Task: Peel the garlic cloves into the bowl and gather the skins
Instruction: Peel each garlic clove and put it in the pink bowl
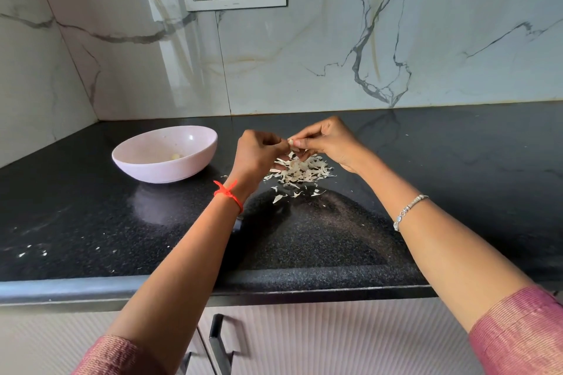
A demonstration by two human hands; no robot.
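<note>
**A:** Through the head camera, what is going on over the countertop (457, 161)?

**B:** Both hands are working close together, just above the pile of skins (300, 172). The left hand (259, 149) is pinching a garlic clove (291, 141) with its fingers curled in. The right hand (326, 140) is pinching the same clove from the other side, thumb and forefinger closing on the pale tip.

**A:** Which step is that?

**B:** I am reading it as peeling under way. The clove is sitting between the two sets of fingertips and is not yet in the bowl (158, 170). How much skin is clinging to it is too small to tell.

**A:** And where is the bowl standing?

**B:** It is standing to the left of the hands, apart from the pile, and at least one peeled clove (176, 156) is lying in the bottom of it.

**A:** What is the next move calling for?

**B:** Probably stripping off whatever skin is left so that it drops onto the pile, then carrying the bare clove across to the bowl. After that the stray skins (278, 198) lying nearer the counter edge are going to need sweeping in. They look light and will likely scatter easily.
</note>
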